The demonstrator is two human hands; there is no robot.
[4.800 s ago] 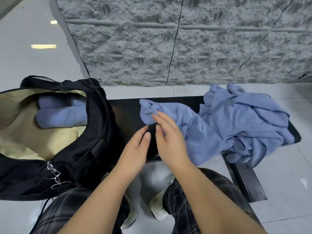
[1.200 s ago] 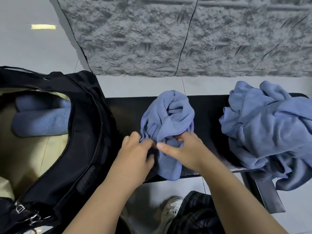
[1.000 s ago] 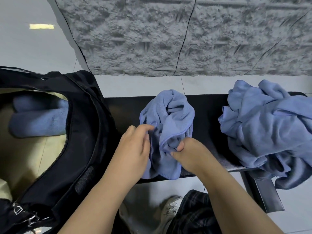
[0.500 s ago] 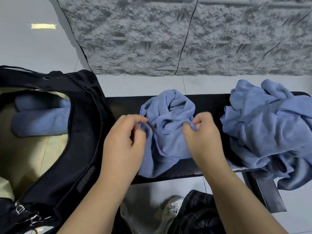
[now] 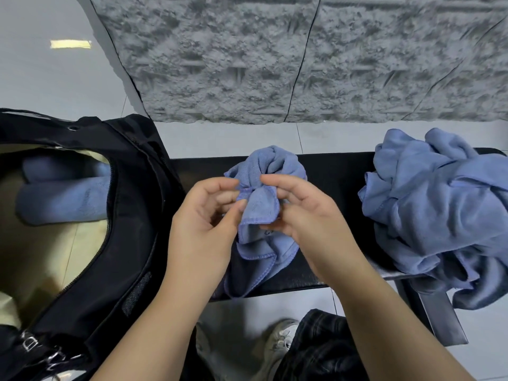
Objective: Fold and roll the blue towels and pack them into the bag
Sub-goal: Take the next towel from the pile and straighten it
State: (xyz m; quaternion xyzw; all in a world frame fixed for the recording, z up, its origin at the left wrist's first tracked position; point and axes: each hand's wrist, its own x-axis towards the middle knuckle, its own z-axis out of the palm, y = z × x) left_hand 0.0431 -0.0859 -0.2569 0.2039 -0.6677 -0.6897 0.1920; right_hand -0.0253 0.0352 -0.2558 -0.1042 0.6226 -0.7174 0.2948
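**Bench, wall and floor**

A black bench (image 5: 335, 171) runs across the middle, its metal leg (image 5: 439, 323) slanting down at the right. Behind it stands a rough grey textured wall (image 5: 302, 56) split by thin dark seams. The floor (image 5: 55, 78) is pale glossy tile, with a ceiling light's reflection (image 5: 71, 44) at upper left. Below the bench show a white sneaker (image 5: 280, 342) and dark plaid trousers (image 5: 321, 350).

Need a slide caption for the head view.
Both hands pinch a crumpled blue towel beside the open bag.

We see bare bench (image 5: 335, 171) between the crumpled towel (image 5: 272, 163) and the towel pile (image 5: 439, 202) crowding its right end.
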